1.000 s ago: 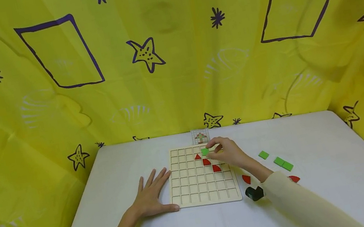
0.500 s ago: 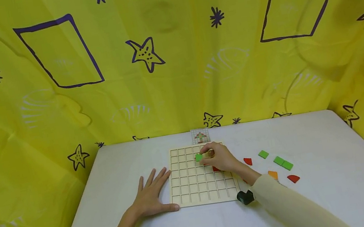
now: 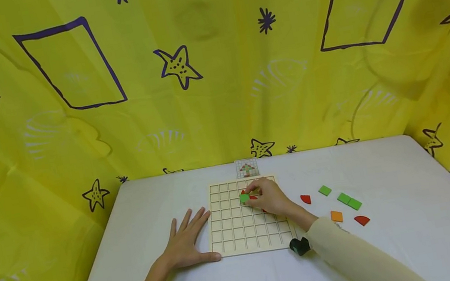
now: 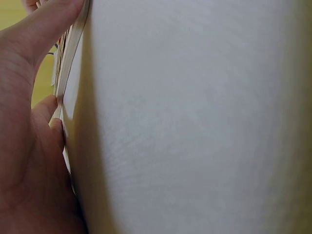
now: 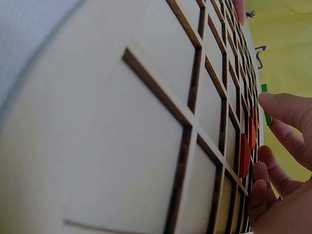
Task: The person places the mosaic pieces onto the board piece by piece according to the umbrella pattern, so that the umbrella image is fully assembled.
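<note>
A pale wooden grid board [image 3: 231, 246] lies flat on the white table. My left hand [image 3: 183, 244] is spread beside it, thumb and fingertips touching its left side. Above the board's upper middle, my right hand [image 3: 272, 198] pinches a green square tile [image 3: 244, 198] between thumb and finger; the right wrist view shows the tile [image 5: 266, 108] edge-on, apart from the grid. Just behind the tile sits a red triangle [image 3: 242, 191] in a cell. Red quarter-round pieces [image 5: 244, 156] lie in nearby cells, partly hidden by my right hand in the head view.
A small pattern card [image 3: 247, 167] lies behind the board. Right of the board are several loose pieces: green squares [image 3: 325, 190], an orange square [image 3: 336, 216] and red quarter-rounds [image 3: 362, 220]. A yellow curtain [image 3: 220, 111] hangs at the table's back edge.
My right hand has moved left and slightly nearer with the green square tile, from beside the red triangle to just in front of it. My left hand has stayed in place.
</note>
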{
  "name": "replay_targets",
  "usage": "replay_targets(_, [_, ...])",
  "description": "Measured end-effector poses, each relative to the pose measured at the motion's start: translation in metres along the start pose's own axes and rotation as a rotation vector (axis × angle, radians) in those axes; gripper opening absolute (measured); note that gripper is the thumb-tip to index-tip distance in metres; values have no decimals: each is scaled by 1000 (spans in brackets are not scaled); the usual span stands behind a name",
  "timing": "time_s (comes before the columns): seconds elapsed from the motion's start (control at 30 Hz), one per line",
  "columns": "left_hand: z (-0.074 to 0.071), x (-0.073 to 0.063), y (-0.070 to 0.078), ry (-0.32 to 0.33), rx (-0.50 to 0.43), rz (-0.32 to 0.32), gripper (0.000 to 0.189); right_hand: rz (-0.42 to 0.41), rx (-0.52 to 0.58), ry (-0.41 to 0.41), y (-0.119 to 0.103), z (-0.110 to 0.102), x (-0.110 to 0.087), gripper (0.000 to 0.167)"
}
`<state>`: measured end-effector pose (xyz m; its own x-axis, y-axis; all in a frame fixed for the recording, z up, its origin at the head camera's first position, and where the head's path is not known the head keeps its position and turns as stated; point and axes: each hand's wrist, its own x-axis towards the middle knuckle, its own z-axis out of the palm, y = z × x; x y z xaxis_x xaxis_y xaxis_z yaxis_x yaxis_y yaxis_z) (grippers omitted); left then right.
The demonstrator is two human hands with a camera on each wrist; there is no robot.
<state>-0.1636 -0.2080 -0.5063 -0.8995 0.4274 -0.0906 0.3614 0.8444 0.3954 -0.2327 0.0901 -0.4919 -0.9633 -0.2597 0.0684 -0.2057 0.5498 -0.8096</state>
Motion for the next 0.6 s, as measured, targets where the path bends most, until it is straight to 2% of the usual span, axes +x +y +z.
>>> replay_targets(0.27, [-1,1,0,4,-1,3,119,-28,-20,9,1,3,2,18])
replay_targets(0.6, [-2,-1,1,7,-5,6,119,-6,-40,9,0,4,0,19])
